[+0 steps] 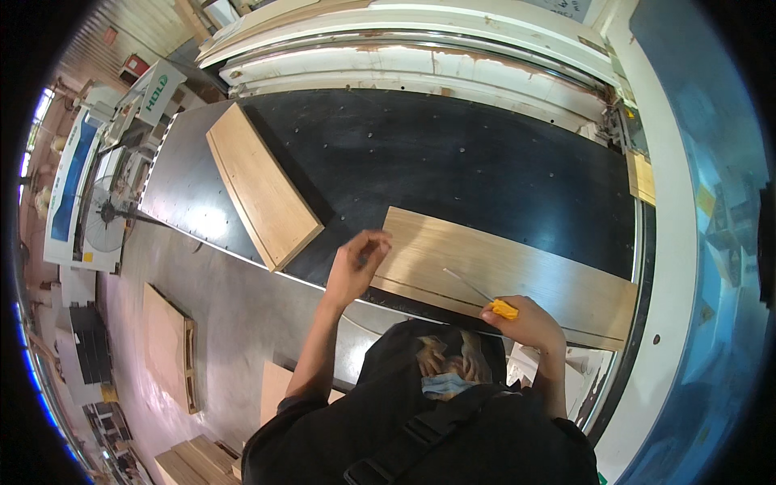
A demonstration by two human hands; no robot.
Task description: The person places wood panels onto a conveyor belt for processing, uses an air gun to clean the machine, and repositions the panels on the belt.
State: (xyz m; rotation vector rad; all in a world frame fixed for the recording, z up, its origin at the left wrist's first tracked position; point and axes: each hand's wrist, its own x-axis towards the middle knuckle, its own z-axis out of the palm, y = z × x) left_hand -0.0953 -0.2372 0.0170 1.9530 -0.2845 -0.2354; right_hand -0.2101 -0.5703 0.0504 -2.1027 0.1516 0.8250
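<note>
My right hand (531,323) is closed round the yellow handle of a screwdriver (505,309). Its thin metal shaft points up and left over a light wood board (517,263) with a dark groove along its near edge. That board lies flat on a black worktable (420,153). At the board's left end, my left hand (354,265) is raised with fingers curled and the thumb close to the fingertips. Whatever may be between them is too small to make out.
A second grooved wood board (263,186) lies slanted on the table's left. A white machine beam (420,73) runs along the back, with a blue-tinted panel (719,242) at right. Left on the floor are a stacked panel (167,347) and a fan (107,212).
</note>
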